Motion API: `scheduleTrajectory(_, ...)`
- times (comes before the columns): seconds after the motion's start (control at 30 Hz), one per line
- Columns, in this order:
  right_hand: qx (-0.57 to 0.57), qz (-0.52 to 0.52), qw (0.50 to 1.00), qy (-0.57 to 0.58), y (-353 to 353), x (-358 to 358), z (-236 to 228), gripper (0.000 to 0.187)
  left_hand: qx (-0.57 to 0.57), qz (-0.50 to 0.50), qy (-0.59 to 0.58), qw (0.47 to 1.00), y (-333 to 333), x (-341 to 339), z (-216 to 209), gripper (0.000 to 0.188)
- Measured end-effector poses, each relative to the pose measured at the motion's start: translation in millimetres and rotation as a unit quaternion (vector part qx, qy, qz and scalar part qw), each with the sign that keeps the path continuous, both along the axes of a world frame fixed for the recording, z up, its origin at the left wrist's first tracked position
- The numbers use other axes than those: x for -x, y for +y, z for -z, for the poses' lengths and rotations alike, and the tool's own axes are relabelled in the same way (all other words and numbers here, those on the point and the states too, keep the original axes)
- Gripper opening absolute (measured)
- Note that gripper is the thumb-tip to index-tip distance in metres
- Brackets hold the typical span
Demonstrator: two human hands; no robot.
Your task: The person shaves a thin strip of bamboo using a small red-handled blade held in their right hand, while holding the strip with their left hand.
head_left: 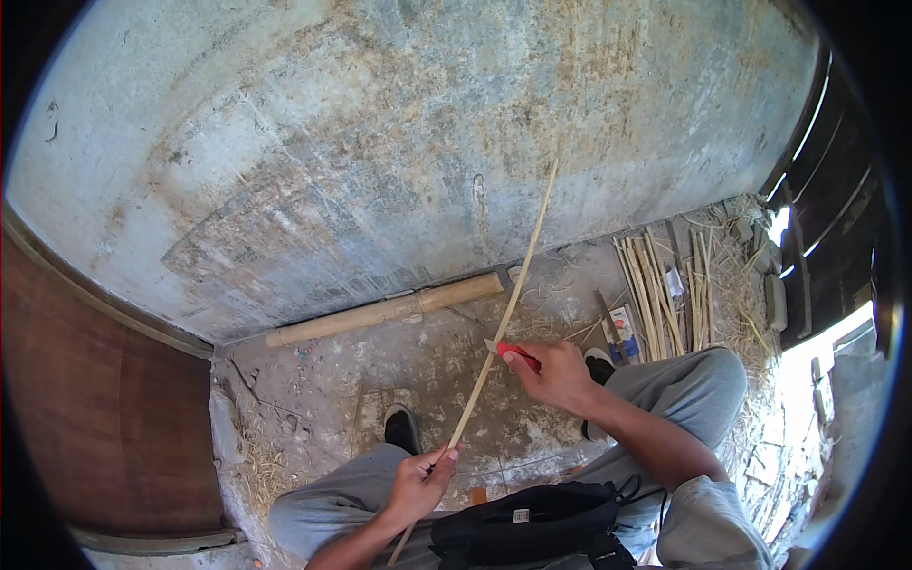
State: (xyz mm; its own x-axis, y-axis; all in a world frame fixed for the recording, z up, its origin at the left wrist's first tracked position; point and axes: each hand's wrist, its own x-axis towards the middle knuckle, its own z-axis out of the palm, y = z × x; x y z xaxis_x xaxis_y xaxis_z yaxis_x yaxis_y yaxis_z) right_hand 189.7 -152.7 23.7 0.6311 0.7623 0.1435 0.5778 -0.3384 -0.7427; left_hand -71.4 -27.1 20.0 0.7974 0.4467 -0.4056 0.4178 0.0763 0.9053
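Observation:
A long, thin bamboo strip (518,290) slants from my lap up toward the wall. My left hand (421,484) is closed around its lower part, above my left thigh. In my right hand (554,373) is a red utility knife (510,351), gripped by its handle. Its short blade lies against the strip about midway along, or right beside it; exact contact is too small to tell. The strip's lower end runs on below my left hand toward the picture's bottom edge.
A thick bamboo pole (380,318) lies along the foot of the stained wall (380,142). Several split bamboo strips (651,294) rest on the floor at right, near a long dark blade (608,315). A brown wooden panel (114,399) stands at left. A black bag (532,522) sits at my waist.

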Motion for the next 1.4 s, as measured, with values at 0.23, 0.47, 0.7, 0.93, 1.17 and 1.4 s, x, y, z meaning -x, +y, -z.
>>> scheduleTrajectory(0.23,0.022,0.011,0.999,-0.045,-0.1,-1.3,8.3,0.034,-0.044,0.012,-0.018,0.999,-3.7,-1.0,2.3,0.027)
scheduleTrajectory(0.47,0.043,0.072,0.996,-0.027,-0.9,-19.7,6.6,0.036,-0.113,0.041,0.006,0.993,-8.8,3.6,-11.7,0.028)
scheduleTrajectory(0.7,0.020,0.106,0.993,-0.051,2.9,-28.1,7.0,0.035,-0.121,0.041,0.007,0.992,-7.0,4.5,-13.6,0.027)
scheduleTrajectory(0.93,0.074,0.171,0.981,-0.050,0.7,-55.5,7.4,0.041,-0.133,0.055,-0.005,0.990,-5.9,11.2,-4.3,0.028)
scheduleTrajectory(1.17,0.046,0.235,0.966,-0.097,-8.2,-93.1,32.3,0.044,-0.172,0.088,-0.005,0.981,-5.5,9.4,-10.0,0.028)
scheduleTrajectory(1.4,-0.070,0.283,0.956,0.002,-8.4,-102.6,26.2,0.044,-0.142,0.067,-0.026,0.987,0.8,7.8,-0.3,0.031)
